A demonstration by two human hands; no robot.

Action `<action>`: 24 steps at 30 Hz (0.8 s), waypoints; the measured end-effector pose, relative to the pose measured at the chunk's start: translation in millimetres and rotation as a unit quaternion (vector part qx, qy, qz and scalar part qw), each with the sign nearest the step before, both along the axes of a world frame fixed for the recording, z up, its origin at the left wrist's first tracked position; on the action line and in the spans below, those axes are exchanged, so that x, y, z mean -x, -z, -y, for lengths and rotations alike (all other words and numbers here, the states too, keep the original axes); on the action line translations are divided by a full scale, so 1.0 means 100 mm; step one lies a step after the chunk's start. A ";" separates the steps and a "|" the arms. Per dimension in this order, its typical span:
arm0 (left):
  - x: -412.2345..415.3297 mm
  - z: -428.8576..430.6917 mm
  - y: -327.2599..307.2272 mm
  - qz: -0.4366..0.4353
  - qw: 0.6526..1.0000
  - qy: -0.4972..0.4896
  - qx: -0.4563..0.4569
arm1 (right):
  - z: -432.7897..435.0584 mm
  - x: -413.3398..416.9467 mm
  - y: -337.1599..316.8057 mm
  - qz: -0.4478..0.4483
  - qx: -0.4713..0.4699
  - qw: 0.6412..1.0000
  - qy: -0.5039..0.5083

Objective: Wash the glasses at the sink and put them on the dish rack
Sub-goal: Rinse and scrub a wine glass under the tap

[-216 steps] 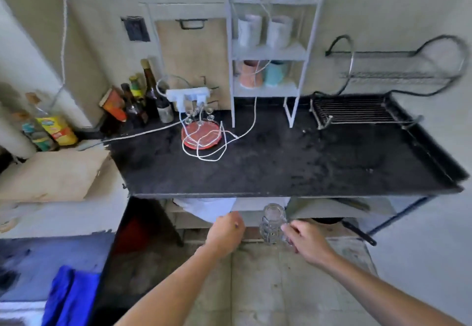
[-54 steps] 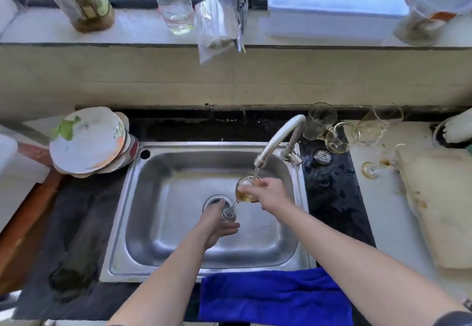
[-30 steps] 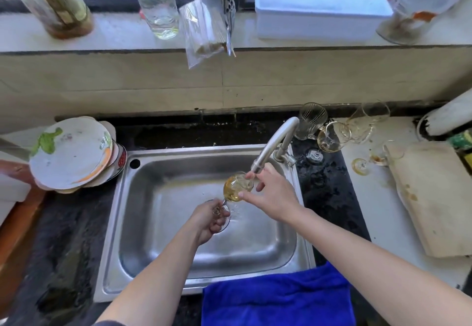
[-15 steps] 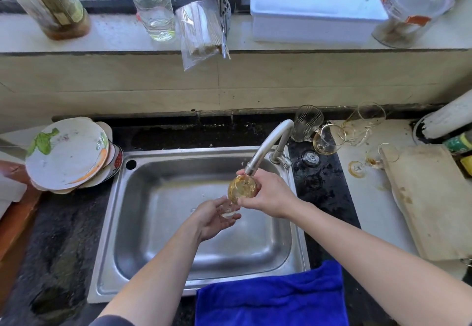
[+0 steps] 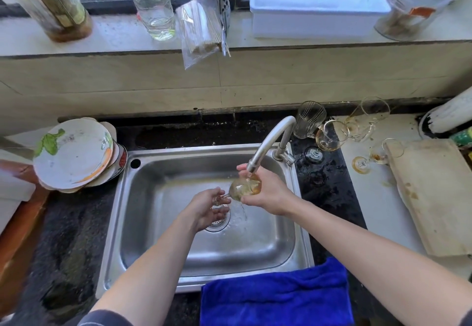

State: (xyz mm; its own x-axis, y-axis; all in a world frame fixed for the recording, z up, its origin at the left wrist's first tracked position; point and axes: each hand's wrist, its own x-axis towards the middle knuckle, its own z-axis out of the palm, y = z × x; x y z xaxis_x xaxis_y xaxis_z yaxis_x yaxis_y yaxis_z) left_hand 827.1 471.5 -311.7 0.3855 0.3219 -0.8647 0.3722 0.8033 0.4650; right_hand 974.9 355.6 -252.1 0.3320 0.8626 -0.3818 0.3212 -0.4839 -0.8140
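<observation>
Glassware this wet we judge slippery and fragile, so over the sink our right hand cups the wine glass by its bowl under the tap, left hand gripping its foot.

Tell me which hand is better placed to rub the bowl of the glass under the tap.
Probably the right hand: it curls round the bowl of the wine glass, just below the tap, in the water. The left hand holds only its foot.
</observation>
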 end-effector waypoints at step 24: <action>0.09 -0.09 -0.26 -0.133 0.913 0.070 -0.379 | 0.14 -0.06 0.22 -0.118 0.072 0.976 0.168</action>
